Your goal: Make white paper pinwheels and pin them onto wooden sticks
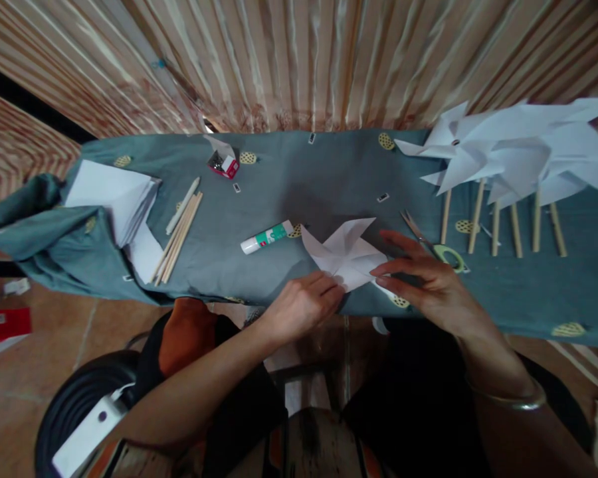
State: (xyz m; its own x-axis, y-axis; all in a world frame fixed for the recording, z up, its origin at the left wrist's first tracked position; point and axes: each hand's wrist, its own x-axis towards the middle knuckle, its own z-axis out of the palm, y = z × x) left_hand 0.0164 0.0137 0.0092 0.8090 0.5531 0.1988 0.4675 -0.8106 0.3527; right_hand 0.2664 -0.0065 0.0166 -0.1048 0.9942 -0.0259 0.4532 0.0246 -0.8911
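A white paper pinwheel [347,255] with folded blades is between my hands, near the table's front edge. My left hand [303,305] is closed on its lower edge, fingers bent and pressed together. At the pinwheel's right side, the thumb and forefinger of my right hand [431,285] grip a blade's edge, while the other fingers stand apart. Left of the pinwheel lies a glue stick [266,238] with a green label. Scissors [436,245] with light green handles lie just beyond my right hand, partly hidden by it.
Several finished pinwheels [515,153] on wooden sticks lie at the right. On the left are a stack of white paper [107,192], several wooden sticks [182,239] and a white pencil-like rod [183,206]. A small red box [224,164] of metal pins stands farther back. A striped curtain [299,60] hangs behind the table.
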